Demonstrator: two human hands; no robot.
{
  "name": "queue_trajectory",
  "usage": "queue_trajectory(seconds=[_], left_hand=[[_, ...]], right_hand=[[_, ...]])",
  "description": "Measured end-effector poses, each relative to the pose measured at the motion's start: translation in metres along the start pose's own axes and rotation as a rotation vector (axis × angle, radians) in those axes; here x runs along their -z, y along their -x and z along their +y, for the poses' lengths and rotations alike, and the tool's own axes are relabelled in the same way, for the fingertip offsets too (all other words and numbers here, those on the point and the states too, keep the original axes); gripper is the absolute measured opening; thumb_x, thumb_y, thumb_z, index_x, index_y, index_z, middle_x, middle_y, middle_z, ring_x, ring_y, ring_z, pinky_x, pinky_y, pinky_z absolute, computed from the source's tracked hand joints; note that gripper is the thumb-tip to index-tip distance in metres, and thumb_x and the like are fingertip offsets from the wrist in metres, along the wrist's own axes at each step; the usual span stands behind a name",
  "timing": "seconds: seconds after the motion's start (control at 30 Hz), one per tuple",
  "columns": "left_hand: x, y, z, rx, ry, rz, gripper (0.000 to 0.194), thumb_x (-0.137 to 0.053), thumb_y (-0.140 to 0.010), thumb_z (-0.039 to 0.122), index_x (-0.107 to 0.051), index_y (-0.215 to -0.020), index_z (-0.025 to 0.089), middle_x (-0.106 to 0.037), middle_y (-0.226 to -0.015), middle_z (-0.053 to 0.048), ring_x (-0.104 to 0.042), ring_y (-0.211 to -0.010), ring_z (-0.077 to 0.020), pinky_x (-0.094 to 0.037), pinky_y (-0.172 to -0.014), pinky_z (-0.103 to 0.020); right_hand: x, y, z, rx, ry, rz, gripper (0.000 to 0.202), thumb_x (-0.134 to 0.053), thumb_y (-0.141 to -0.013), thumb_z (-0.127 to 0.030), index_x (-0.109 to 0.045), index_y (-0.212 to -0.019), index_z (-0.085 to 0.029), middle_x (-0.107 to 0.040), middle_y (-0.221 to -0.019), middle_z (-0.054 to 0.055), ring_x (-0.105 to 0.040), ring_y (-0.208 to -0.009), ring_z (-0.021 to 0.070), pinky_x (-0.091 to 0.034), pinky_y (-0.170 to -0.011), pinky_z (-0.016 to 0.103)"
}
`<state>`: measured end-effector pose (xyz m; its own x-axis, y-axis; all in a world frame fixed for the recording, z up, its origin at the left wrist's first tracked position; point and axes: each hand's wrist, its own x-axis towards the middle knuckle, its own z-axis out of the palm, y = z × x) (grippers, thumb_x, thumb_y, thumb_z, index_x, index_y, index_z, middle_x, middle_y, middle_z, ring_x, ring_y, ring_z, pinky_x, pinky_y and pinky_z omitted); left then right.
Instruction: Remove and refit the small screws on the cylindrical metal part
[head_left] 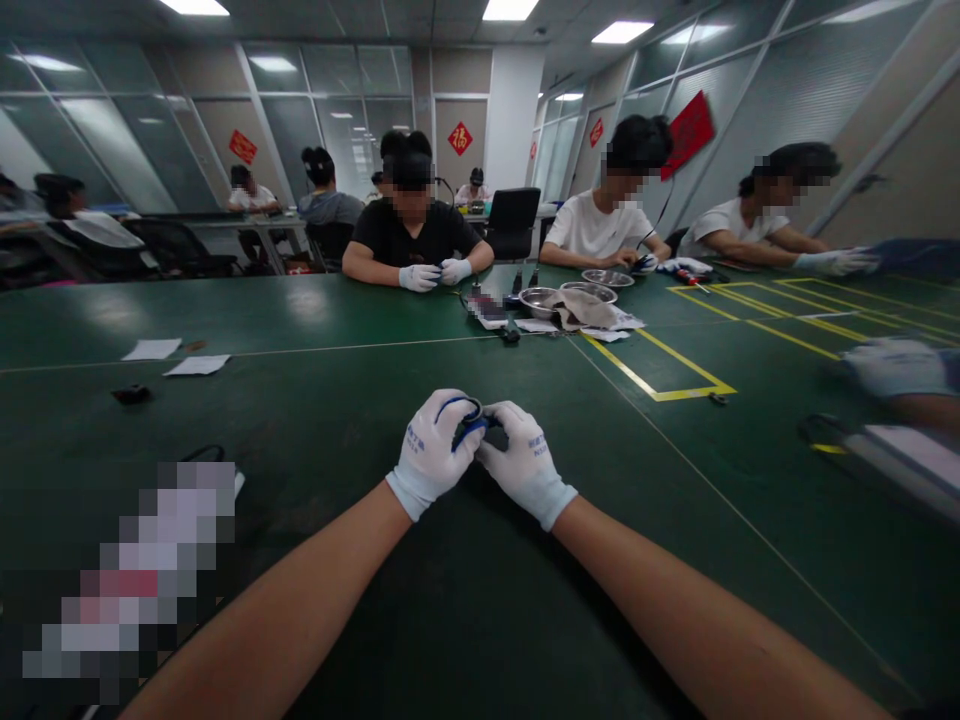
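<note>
Both hands wear white work gloves with blue finger coating and meet above the green table. Between my left hand's thumb and curled fingers is a small dark round part with a pale rim; its exact kind cannot be made out. My right hand is closed too, with thumb and fingertips pinched against the right side of the same part. The fingers cover most of it, and whether it is one piece or two does not show.
Left on the table are a blurred-out long object, a small black item and white papers. Ahead are metal bowls, a cloth and yellow tape. A co-worker's gloved hand is at right; others sit opposite.
</note>
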<state>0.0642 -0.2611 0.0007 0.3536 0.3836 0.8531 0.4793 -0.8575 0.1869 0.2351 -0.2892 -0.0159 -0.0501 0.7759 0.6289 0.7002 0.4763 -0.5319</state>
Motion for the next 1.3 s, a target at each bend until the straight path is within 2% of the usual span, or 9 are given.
queue_trajectory(seconds=[0.13,0.27,0.63,0.8,0.97,1.3], left_hand=[[0.000,-0.001,0.002,-0.027,0.029,-0.013,0.017,-0.060,-0.097,0.027,-0.060,-0.113,0.022,-0.067,-0.112,-0.010,-0.070,-0.099,-0.0229,-0.061,-0.083,-0.036],[0.000,-0.002,0.004,-0.043,0.030,0.000,0.018,-0.060,-0.097,0.027,-0.060,-0.114,0.021,-0.067,-0.112,-0.010,-0.069,-0.099,-0.0232,-0.061,-0.083,-0.037],[0.004,-0.001,0.004,-0.050,0.003,0.006,0.021,-0.057,-0.100,0.028,-0.059,-0.119,0.021,-0.067,-0.116,-0.011,-0.069,-0.103,-0.0234,-0.061,-0.085,-0.036],[0.004,0.001,0.003,0.003,0.037,-0.010,0.022,-0.057,-0.098,0.026,-0.062,-0.119,0.021,-0.067,-0.117,-0.012,-0.069,-0.103,-0.0241,-0.061,-0.087,-0.038],[0.003,0.001,0.003,0.009,0.036,-0.007,0.018,-0.059,-0.099,0.028,-0.063,-0.116,0.021,-0.068,-0.114,-0.011,-0.070,-0.100,-0.0232,-0.061,-0.084,-0.037],[0.006,0.001,0.002,0.014,0.036,-0.018,0.021,-0.059,-0.099,0.028,-0.064,-0.119,0.021,-0.071,-0.118,-0.012,-0.072,-0.105,-0.0239,-0.062,-0.088,-0.038]], right_hand=[[0.001,-0.001,0.002,-0.025,-0.028,0.022,0.019,-0.065,-0.077,-0.012,-0.068,-0.091,-0.023,-0.072,-0.090,0.005,-0.067,-0.086,0.0249,-0.052,-0.079,0.038],[0.000,0.000,0.001,0.009,-0.019,0.040,0.018,-0.064,-0.078,-0.011,-0.067,-0.090,-0.023,-0.073,-0.089,0.005,-0.068,-0.087,0.0250,-0.052,-0.080,0.038],[0.001,0.001,-0.003,0.082,-0.064,-0.005,0.019,-0.062,-0.086,-0.014,-0.070,-0.100,-0.022,-0.075,-0.098,0.009,-0.071,-0.093,0.0270,-0.056,-0.084,0.041],[0.001,0.001,-0.003,-0.048,-0.175,0.028,0.027,-0.068,-0.081,-0.015,-0.071,-0.107,-0.022,-0.077,-0.100,0.006,-0.072,-0.089,0.0230,-0.059,-0.082,0.038],[0.001,0.001,-0.004,-0.124,-0.197,0.017,0.017,-0.069,-0.078,-0.014,-0.070,-0.092,-0.022,-0.074,-0.087,0.003,-0.069,-0.078,0.0206,-0.058,-0.073,0.034],[0.005,0.000,-0.009,-0.004,-0.144,0.000,0.013,-0.064,-0.084,-0.013,-0.069,-0.092,-0.022,-0.073,-0.091,0.006,-0.068,-0.084,0.0225,-0.057,-0.081,0.037]])
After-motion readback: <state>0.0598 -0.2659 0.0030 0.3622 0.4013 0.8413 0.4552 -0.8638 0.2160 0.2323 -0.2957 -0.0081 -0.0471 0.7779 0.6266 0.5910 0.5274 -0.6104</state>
